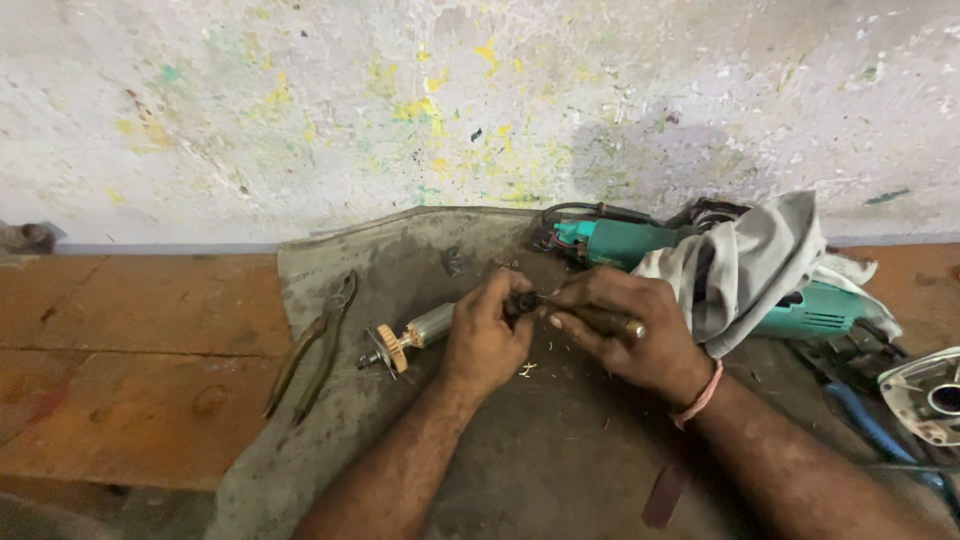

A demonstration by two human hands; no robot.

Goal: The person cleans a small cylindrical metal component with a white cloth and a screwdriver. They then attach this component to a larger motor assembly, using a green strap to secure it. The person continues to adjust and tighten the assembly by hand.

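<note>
On the grey mat, the left hand grips a motor armature at mat centre. The right hand, touching it, clamps a tool. Pliers lie at the mat's left edge, a teal grinder body behind.

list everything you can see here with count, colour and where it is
motor armature: 1, silver with copper windings and a tan fan, on the mat, held at its right end by the left hand
thin tool: 1, dark with a metal tip, in the right hand, against the armature end
pliers: 1, rusty brown, left edge of the mat
mat: 1, grey, over the bench
power tool body: 1, teal, behind the hands
cloth: 1, grey-white, draped over the teal tool
metal cover: 1, silver, far right
bench: 1, orange-brown wood
wall: 1, white with paint flecks
left hand: 1, gripping the armature
right hand: 1, pink wristband, holding the thin tool
</note>
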